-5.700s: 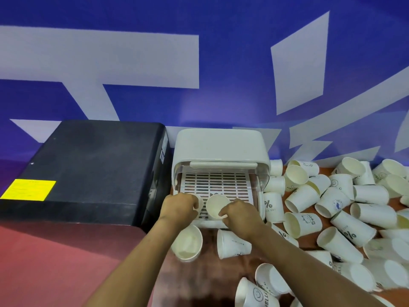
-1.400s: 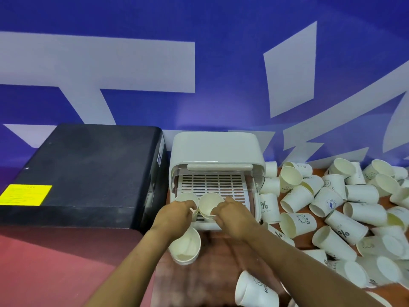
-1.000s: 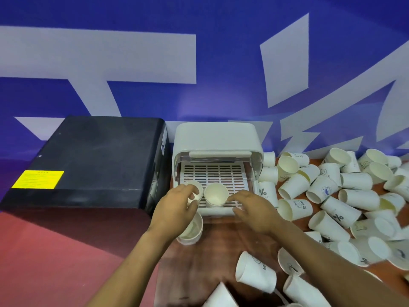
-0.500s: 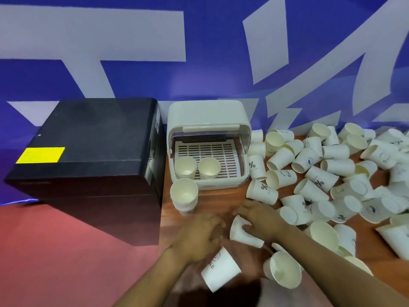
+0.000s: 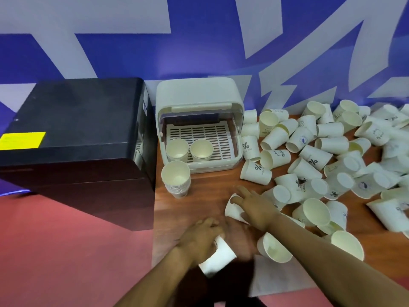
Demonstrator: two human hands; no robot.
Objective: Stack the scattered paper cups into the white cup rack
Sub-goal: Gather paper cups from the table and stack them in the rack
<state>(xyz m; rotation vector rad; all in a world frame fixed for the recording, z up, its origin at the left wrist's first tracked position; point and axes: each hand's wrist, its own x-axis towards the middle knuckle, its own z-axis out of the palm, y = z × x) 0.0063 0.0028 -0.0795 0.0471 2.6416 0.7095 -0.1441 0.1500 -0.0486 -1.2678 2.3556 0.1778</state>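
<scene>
The white cup rack stood at the far side of the table, its front open, with two cups upright side by side on the slatted tray, at its near left. A nested stack of cups waited just outside, at the rack's near left corner. To the right, dozens of scattered cups lay mostly tipped on their sides, reaching to the table's right edge. So the job looked barely begun: two cups racked, one stack built, nearly all still loose.

At the near edge the left hand curled round a tipped cup, gripping it. The right hand rested on another lying cup, fingers bent over it, apparently taking hold. A black box sat left of the rack, against a blue-and-white wall.
</scene>
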